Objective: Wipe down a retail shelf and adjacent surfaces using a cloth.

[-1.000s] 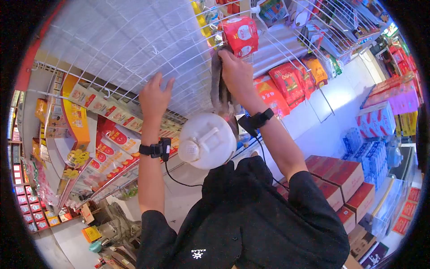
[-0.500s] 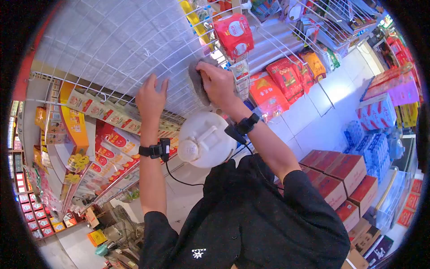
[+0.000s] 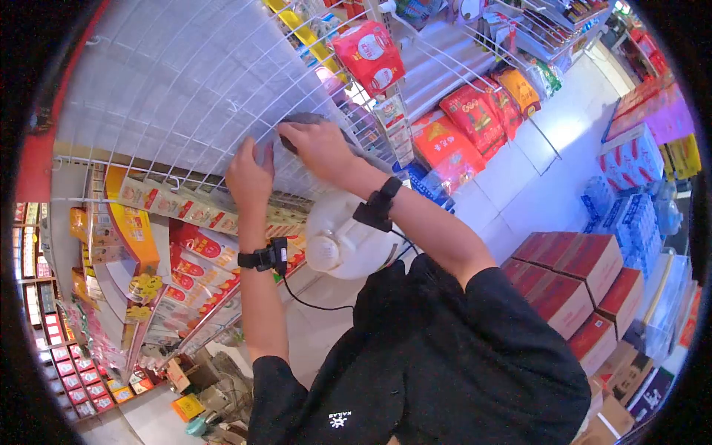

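A white wire rack (image 3: pixel 196 111) with a pale sheet behind its bars stands in front of me. My left hand (image 3: pixel 251 176) is at the rack, its fingers curled at the wires and its thumb a little apart. Close to its right, my right hand (image 3: pixel 320 152) is closed on a dark grey cloth (image 3: pixel 305 119), which it presses against the wires. Part of the cloth is hidden under the fingers. Below the hands is a white plastic jug (image 3: pixel 348 233) with a white cap and a handle. Each wrist wears a black strap with a small device.
Shelves with packets (image 3: pixel 200 248) are at the left. A red packet (image 3: pixel 368 55) hangs on the rack's right side, and red bags (image 3: pixel 449 144) lie beyond it. Stacked cartons (image 3: pixel 567 271) and shrink-wrapped blue bottles (image 3: pixel 627 230) stand on the right over the tiled floor (image 3: pixel 519 174).
My right hand has moved left with the cloth, up beside my left hand. The left hand stays at the wires. The view has shifted slightly.
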The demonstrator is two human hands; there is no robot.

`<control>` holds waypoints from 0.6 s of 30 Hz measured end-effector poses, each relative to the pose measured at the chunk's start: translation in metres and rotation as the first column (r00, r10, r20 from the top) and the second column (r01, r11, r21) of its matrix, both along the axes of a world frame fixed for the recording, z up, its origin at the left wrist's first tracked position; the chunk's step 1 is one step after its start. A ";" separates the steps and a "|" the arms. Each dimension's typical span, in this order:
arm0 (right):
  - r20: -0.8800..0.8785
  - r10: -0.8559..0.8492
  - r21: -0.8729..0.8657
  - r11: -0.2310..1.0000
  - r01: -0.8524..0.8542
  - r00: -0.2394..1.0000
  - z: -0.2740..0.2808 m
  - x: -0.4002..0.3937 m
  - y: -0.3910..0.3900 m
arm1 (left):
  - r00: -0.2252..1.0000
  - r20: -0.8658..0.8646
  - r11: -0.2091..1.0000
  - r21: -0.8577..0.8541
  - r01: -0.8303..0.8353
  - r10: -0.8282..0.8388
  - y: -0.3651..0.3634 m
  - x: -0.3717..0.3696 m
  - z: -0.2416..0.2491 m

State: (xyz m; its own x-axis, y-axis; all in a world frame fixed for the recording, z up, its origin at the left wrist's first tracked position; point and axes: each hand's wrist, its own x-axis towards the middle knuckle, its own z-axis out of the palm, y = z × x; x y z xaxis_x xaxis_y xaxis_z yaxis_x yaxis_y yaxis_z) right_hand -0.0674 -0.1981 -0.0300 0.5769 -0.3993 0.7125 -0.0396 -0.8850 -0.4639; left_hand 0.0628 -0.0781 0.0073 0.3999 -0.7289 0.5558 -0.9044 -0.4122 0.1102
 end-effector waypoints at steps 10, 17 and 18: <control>0.219 -0.103 -0.005 0.994 0.107 0.970 -0.017 -0.043 -0.024 | 0.998 -0.041 0.997 0.066 -0.044 0.046 0.001 -0.005 0.007; 0.267 -0.483 0.386 0.847 0.367 0.834 -0.062 -0.076 -0.033 | 0.997 -0.073 0.999 0.041 -0.036 0.039 -0.001 -0.002 0.003; 0.304 -0.463 0.403 0.854 0.328 0.832 -0.061 -0.072 -0.037 | 0.996 -0.072 0.998 0.044 -0.041 0.044 0.000 -0.004 0.003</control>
